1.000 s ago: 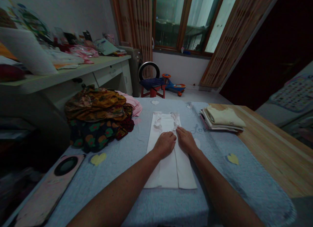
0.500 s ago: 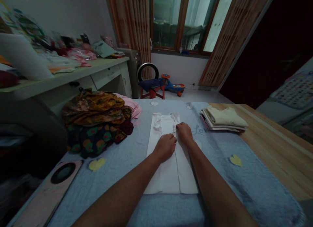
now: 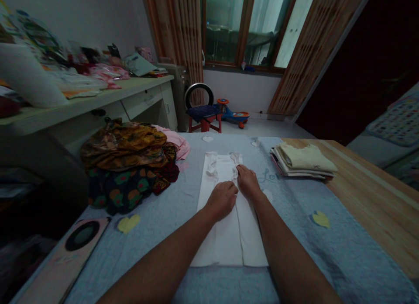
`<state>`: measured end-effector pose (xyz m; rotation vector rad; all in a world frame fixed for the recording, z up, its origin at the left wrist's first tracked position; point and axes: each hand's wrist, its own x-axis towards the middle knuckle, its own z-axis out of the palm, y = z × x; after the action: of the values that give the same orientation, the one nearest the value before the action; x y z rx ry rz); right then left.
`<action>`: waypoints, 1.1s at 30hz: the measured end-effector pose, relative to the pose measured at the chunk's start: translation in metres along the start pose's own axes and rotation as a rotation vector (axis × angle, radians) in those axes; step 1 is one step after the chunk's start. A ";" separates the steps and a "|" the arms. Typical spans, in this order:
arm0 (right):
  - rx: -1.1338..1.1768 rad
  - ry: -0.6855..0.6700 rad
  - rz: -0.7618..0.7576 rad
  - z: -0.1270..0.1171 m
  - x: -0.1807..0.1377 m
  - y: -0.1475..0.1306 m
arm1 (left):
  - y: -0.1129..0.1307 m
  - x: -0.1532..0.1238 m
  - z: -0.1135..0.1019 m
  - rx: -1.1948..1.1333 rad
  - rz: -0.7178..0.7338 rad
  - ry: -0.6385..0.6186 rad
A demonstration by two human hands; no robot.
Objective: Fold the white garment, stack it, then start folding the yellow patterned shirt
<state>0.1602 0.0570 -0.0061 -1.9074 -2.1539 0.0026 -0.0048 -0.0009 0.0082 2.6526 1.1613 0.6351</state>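
White garment (image 3: 229,240) lies folded in a narrow strip on the blue-covered desk (image 3: 327,251), with its near hem close to the desk's edge. Left hand (image 3: 222,200) rests mid-strip, fingers bent loosely onto the cloth. Right hand (image 3: 248,181) has slid up towards the ruffled far end, fingers flat and together, gripping nothing, so the smoothing looks nearly finished. Bare cover flanks both sides; the patterned heap (image 3: 127,164) and folded stack (image 3: 304,160) sit well apart from it.

Heap of patterned clothes (image 3: 127,166), folded stack (image 3: 304,160), cluttered desk (image 3: 98,98), toy car (image 3: 234,114)
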 end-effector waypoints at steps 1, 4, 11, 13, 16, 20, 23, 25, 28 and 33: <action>-0.009 -0.013 0.003 0.000 0.000 0.000 | 0.000 0.000 0.000 -0.003 -0.003 -0.002; -0.029 -0.054 0.016 -0.001 0.000 -0.001 | 0.000 0.000 0.000 -0.013 -0.006 -0.004; -0.056 -0.135 0.044 -0.006 0.011 0.002 | -0.001 0.000 0.001 -0.009 0.002 0.003; -0.075 -0.161 0.068 -0.006 0.018 0.005 | -0.001 0.000 0.000 -0.010 0.003 -0.009; -0.078 -0.168 0.110 -0.005 0.024 0.006 | -0.001 0.000 -0.001 -0.020 -0.004 -0.022; -0.074 -0.101 0.135 -0.003 0.025 0.004 | -0.001 0.000 -0.001 -0.025 -0.009 -0.019; -0.073 -0.039 0.142 -0.003 0.023 0.002 | -0.001 0.000 -0.001 -0.030 -0.001 -0.017; -0.074 0.010 0.127 -0.005 0.023 0.000 | -0.001 -0.001 -0.001 -0.039 0.003 -0.011; -0.064 0.073 0.071 -0.009 0.023 -0.003 | -0.002 -0.001 -0.002 -0.052 0.000 -0.007; -0.014 0.050 0.000 -0.008 0.025 -0.002 | -0.002 0.000 -0.001 -0.058 -0.004 -0.002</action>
<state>0.1571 0.0801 0.0074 -1.8951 -2.1271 -0.0596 -0.0065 0.0007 0.0085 2.6019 1.1302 0.6550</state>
